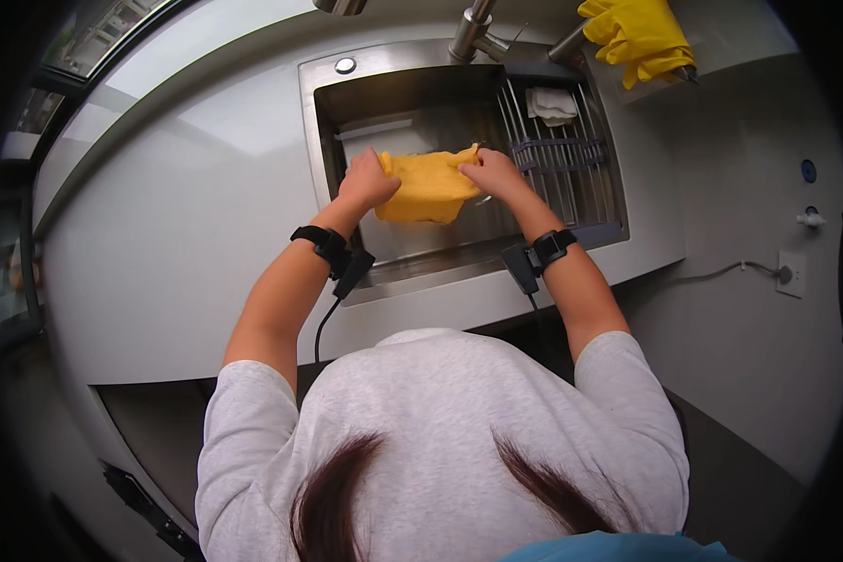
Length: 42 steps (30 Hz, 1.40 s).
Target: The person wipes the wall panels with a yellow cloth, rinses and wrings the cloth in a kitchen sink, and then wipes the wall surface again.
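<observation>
A yellow cloth (428, 187) is stretched between my two hands above the basin of a stainless steel sink (310, 133). My left hand (369, 181) grips its left end, the thumb lying over the fabric. At the upper right corner, my right hand (495, 174) pinches the cloth between thumb and fingers. The lower edge of the cloth hangs loose and uneven. Part of the basin floor is hidden behind the cloth and hands.
A roll-up drying rack (565, 175) spans the sink's right side, with a folded white cloth (552, 105) on it. Behind the sink stands a metal faucet (472, 31). Yellow rubber gloves (636, 38) hang at the upper right. A pale countertop (183, 232) extends left.
</observation>
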{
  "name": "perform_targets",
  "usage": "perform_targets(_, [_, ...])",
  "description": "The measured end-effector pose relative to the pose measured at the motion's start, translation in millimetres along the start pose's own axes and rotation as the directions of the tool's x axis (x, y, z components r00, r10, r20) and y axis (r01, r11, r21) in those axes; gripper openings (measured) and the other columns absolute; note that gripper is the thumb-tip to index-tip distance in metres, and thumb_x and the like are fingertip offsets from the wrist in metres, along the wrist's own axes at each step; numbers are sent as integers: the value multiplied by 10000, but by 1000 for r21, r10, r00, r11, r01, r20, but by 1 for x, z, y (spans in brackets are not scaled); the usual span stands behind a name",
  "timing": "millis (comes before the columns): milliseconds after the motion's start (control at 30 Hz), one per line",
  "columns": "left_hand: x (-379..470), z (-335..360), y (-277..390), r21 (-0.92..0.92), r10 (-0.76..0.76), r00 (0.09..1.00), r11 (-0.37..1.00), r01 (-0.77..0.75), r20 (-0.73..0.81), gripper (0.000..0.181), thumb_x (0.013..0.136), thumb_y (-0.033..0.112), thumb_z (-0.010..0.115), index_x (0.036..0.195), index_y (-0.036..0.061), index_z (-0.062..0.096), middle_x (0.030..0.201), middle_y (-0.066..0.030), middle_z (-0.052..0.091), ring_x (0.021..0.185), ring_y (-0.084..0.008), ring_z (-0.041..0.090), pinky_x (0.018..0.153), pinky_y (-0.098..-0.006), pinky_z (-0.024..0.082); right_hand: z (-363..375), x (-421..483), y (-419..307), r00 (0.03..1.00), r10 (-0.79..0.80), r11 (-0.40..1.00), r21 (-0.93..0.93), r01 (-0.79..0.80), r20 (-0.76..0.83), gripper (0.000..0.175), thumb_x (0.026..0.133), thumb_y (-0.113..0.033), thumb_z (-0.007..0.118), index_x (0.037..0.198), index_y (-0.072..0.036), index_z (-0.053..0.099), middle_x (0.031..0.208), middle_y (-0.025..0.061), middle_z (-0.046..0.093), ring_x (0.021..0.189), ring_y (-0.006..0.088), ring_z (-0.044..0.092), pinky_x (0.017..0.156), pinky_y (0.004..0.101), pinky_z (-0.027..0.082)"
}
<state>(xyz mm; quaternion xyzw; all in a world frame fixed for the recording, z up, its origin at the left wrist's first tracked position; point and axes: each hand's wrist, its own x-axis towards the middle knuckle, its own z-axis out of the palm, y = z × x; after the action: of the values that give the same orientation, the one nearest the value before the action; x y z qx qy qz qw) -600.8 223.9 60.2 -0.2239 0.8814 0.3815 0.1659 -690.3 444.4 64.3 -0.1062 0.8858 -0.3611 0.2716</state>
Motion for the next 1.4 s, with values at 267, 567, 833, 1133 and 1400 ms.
perform_targets(267, [41, 63, -12, 647, 194, 970, 724, -241, 144, 886, 673, 483, 721, 1411, 276, 278, 1483, -86, 231, 1315, -345, 281, 943, -572, 364, 81, 28, 18, 979, -66, 761, -625, 173, 190, 781, 735, -439, 650, 1408, -267, 293, 1485, 116, 224, 1363, 306, 211, 1053, 559, 227])
perform_targets(567, [81, 83, -54, 307, 139, 987, 938, -159, 87, 451, 784, 121, 556, 1232, 126, 503, 1197, -201, 527, 997, -385, 560, 857, -405, 466, 113, 56, 51, 997, 72, 902, -428, -51, 32, 559, 758, -329, 585, 1286, -196, 458, 1338, 97, 426, 1237, 304, 381, 986, 542, 301])
perform_targets(833, [30, 67, 36, -865, 164, 981, 502, 9, 105, 157, 735, 58, 533, 891, 67, 520, 809, -25, 557, 680, -141, 511, 630, -269, 443, 117, 53, 23, 913, 173, 2, 927, -375, 369, 350, 902, -424, 445, 1061, -129, 545, 970, 36, 586, 942, 191, 573, 797, 302, 466])
perform_targets(1133, [28, 58, 56, -50, 268, 876, 948, -313, -400, 300, 861, 384, 549, 862, 84, 562, 823, -134, 641, 762, -373, 608, 643, -457, 485, 106, 70, 11, 884, -455, -174, 963, -205, 106, 253, 914, -357, 443, 917, -151, 589, 831, -1, 613, 781, 144, 594, 651, 292, 474])
perform_targets(1400, [60, 43, 10, 226, 255, 927, 954, -195, -275, 339, 901, 382, 474, 822, 66, 567, 909, -168, 626, 770, -382, 602, 634, -472, 473, 91, 47, -18, 954, 196, 443, 848, -292, 226, 264, 832, -412, 583, 895, -156, 598, 860, 8, 639, 759, 183, 605, 612, 307, 470])
